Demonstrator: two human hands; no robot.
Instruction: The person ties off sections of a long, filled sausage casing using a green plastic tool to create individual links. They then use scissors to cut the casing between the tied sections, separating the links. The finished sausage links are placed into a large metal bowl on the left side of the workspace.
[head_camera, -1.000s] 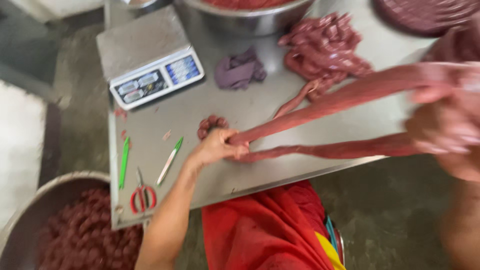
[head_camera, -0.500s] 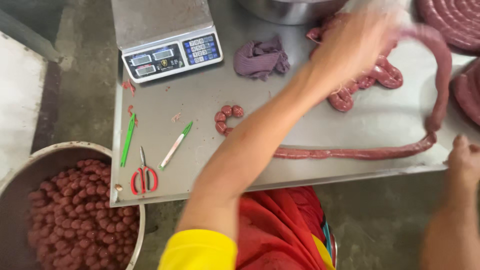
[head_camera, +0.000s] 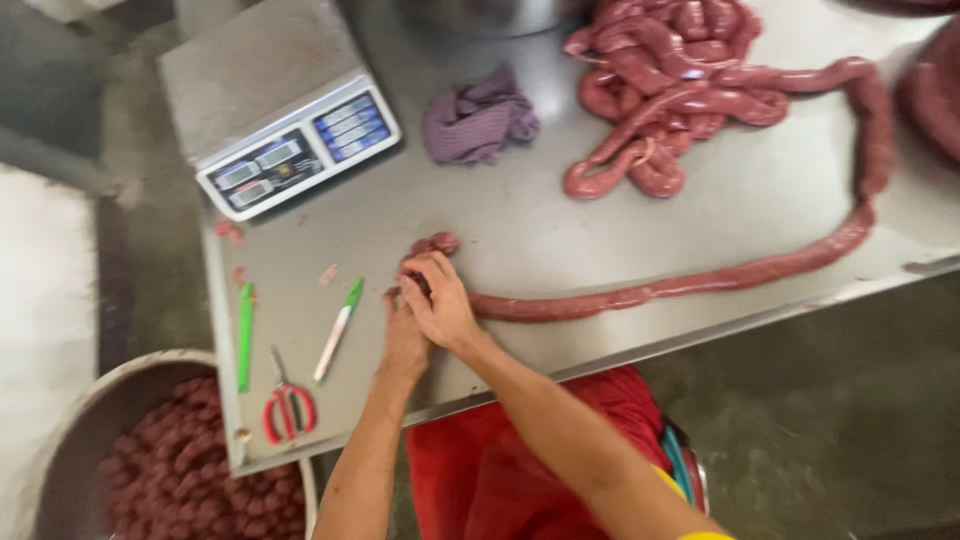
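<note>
Both hands meet at the near end of the sausage (head_camera: 700, 283) lying along the table (head_camera: 560, 230) edge, the right hand (head_camera: 440, 305) curled over it and the left hand (head_camera: 403, 335) pinching beside it, near a pen (head_camera: 340, 330).

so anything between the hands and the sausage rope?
Nothing visible. Both the left hand and right hand are already on the near end of the sausage rope; the pen and scissors lie off to the side.
</note>
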